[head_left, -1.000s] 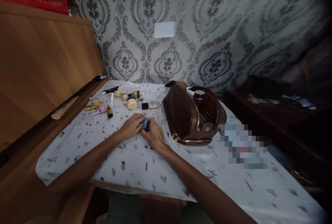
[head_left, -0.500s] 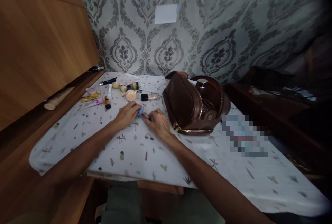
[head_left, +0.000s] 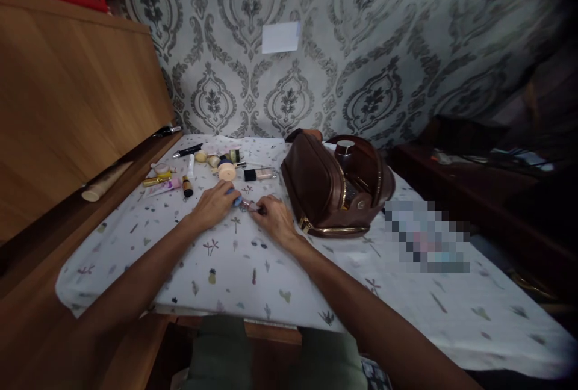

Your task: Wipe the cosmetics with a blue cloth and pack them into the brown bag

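Observation:
My left hand (head_left: pixel 215 203) is closed around a small blue item (head_left: pixel 236 198), mostly covered by its fingers. My right hand (head_left: pixel 276 216) pinches the dark end of a slim, clear-pinkish tube (head_left: pixel 250 204), whose other end points at the blue item. Whether the two touch is too small to tell. Just beyond my hands lie a round beige compact (head_left: pixel 226 171) and a bottle of liquid makeup with a black cap (head_left: pixel 259 174). A small dark bottle (head_left: pixel 187 186) is left of my left hand. An open brown toiletry bag (head_left: pixel 316 182) stands right of my right hand.
More cosmetics lie at the back left, among them a white tube (head_left: pixel 191 166), a pink tube (head_left: pixel 161 188) and a black pen-like stick (head_left: pixel 187 150). A wooden cabinet (head_left: pixel 81 89) borders the left side. A blurred-out item (head_left: pixel 427 236) lies right of the bag on the patterned cloth (head_left: pixel 217 281).
My hands have drawn slightly apart, and more of the clear-pinkish tube shows between them. The view has shifted a little, tilting upward.

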`<control>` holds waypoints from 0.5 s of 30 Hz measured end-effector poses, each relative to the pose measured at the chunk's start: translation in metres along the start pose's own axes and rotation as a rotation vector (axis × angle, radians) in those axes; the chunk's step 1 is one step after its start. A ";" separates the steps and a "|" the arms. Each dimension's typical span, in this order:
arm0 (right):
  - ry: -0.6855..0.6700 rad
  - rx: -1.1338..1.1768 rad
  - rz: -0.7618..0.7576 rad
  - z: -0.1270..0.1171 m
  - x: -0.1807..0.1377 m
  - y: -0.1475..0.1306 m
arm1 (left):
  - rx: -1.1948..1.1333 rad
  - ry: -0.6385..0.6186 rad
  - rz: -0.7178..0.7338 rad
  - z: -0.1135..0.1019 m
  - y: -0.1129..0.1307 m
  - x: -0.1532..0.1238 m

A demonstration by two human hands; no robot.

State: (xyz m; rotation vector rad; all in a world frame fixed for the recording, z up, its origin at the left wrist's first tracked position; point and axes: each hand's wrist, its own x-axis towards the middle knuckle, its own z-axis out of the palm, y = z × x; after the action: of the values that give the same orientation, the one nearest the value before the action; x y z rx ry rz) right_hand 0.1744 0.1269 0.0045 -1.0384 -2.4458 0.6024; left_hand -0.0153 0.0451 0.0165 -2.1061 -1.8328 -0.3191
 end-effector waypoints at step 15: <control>0.019 0.155 -0.077 0.005 0.000 0.005 | -0.158 0.200 0.051 -0.002 0.023 -0.005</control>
State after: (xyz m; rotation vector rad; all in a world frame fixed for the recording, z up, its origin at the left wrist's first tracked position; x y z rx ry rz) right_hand 0.1746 0.1290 -0.0017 -0.8812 -2.3677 0.7399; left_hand 0.0063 0.0373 0.0139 -2.1316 -1.6845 -0.6568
